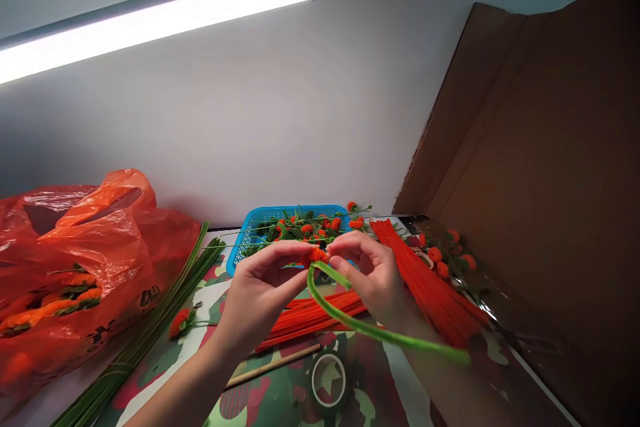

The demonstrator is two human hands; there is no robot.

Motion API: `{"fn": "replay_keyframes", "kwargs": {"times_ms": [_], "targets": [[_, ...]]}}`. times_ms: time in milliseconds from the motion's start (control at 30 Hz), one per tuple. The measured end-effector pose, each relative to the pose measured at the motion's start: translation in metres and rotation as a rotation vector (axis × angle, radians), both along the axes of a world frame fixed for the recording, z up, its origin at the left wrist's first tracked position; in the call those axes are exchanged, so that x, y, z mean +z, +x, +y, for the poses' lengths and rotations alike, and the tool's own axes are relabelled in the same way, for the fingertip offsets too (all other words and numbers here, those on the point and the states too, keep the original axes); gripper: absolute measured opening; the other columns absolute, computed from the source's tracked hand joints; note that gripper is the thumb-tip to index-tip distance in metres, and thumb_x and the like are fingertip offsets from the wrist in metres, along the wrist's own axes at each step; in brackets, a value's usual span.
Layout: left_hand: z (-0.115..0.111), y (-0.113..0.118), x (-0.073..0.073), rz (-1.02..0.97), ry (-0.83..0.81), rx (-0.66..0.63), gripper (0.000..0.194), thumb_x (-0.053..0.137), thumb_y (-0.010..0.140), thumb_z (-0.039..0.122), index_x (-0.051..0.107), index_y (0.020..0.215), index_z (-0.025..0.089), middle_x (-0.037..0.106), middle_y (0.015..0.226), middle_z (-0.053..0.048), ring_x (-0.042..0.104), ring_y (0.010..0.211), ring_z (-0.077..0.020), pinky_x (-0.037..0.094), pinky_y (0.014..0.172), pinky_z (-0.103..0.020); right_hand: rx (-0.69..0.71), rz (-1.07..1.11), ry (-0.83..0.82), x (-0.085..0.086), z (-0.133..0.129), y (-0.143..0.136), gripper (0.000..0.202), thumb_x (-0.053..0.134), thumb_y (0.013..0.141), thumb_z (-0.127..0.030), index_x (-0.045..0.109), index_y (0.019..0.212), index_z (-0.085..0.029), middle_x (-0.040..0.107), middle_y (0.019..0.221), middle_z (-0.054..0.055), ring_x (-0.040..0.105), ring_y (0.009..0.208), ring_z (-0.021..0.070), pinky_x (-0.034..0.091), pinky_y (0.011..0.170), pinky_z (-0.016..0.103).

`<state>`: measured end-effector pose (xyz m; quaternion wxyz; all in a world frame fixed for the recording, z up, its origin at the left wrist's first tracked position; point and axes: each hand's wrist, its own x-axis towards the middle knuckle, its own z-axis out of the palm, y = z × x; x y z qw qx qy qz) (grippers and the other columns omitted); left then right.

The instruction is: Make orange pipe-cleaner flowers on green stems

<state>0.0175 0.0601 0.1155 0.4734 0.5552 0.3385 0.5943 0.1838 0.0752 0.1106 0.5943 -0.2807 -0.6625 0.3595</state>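
Between my two hands is a small orange fuzzy flower piece, raised above the table. My left hand pinches its left side with thumb and forefinger. On its right side, my right hand has thumb and fingertips pressed close against it. A bright green fuzzy stem loops from just under the orange piece; one end curls by my right thumb, and the long end reaches right across my right forearm. Orange fuzzy stems lie in a bundle below my hands.
Behind my hands stands a blue basket of orange flowers. A red plastic bag and green stems lie left. More orange stems and a cardboard sheet are right. Nearer are a tape roll and a stick.
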Motion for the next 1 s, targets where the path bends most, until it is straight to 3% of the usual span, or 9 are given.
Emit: {"fn": "replay_keyframes", "kwargs": {"times_ms": [333, 567, 633, 700, 833, 1000], "targets": [[-0.002, 0.001, -0.005, 0.095, 0.189, 0.045, 0.021, 0.072, 0.072, 0.011, 0.075, 0.089, 0.024, 0.067, 0.089, -0.002, 0.067, 0.08, -0.0145, 0.061, 0.067, -0.021, -0.064, -0.144, -0.006, 0.004, -0.007, -0.001, 0.006, 0.067, 0.077, -0.021, 0.071, 0.078, -0.017, 0.069, 0.077, 0.005, 0.064, 0.074, 0.0164, 0.051, 0.069, 0.029], [-0.002, 0.001, -0.01, 0.188, 0.236, 0.122, 0.02, 0.071, 0.075, 0.014, 0.074, 0.092, 0.024, 0.067, 0.091, -0.004, 0.066, 0.078, -0.0154, 0.062, 0.063, -0.023, 0.132, -0.024, -0.36, 0.004, 0.0, -0.001, 0.021, 0.077, 0.066, -0.036, 0.071, 0.068, -0.016, 0.067, 0.068, 0.002, 0.063, 0.066, 0.0157, 0.051, 0.061, 0.026], [-0.001, 0.001, -0.011, 0.205, 0.244, 0.146, 0.02, 0.071, 0.075, 0.015, 0.075, 0.092, 0.023, 0.066, 0.094, -0.005, 0.066, 0.08, -0.0171, 0.062, 0.062, -0.025, 0.133, 0.008, -0.398, 0.004, 0.0, -0.002, 0.022, 0.078, 0.065, -0.036, 0.071, 0.071, -0.016, 0.067, 0.07, 0.002, 0.064, 0.067, 0.016, 0.051, 0.062, 0.027], [-0.001, 0.001, -0.011, 0.217, 0.237, 0.16, 0.017, 0.07, 0.076, 0.017, 0.075, 0.092, 0.022, 0.066, 0.096, -0.007, 0.066, 0.083, -0.0187, 0.062, 0.061, -0.026, 0.062, 0.031, -0.307, 0.004, -0.002, -0.003, 0.018, 0.078, 0.067, -0.03, 0.071, 0.078, -0.018, 0.067, 0.077, 0.002, 0.065, 0.071, 0.0159, 0.052, 0.064, 0.027], [-0.002, 0.001, -0.008, 0.251, 0.178, 0.17, 0.009, 0.07, 0.076, 0.022, 0.075, 0.083, 0.019, 0.067, 0.093, -0.008, 0.065, 0.085, -0.0197, 0.059, 0.056, -0.022, -0.095, -0.07, 0.045, 0.004, -0.007, -0.004, 0.005, 0.069, 0.077, -0.017, 0.072, 0.079, -0.02, 0.066, 0.079, 0.002, 0.062, 0.074, 0.0134, 0.049, 0.068, 0.025], [0.002, 0.0, 0.0, 0.242, 0.004, 0.036, 0.016, 0.068, 0.077, 0.031, 0.072, 0.076, 0.016, 0.066, 0.081, -0.005, 0.062, 0.069, -0.015, 0.056, 0.059, -0.023, -0.06, -0.208, 0.277, 0.004, -0.01, -0.003, 0.01, 0.062, 0.079, -0.01, 0.068, 0.078, -0.018, 0.065, 0.074, 0.002, 0.06, 0.071, 0.013, 0.048, 0.066, 0.025]]}}
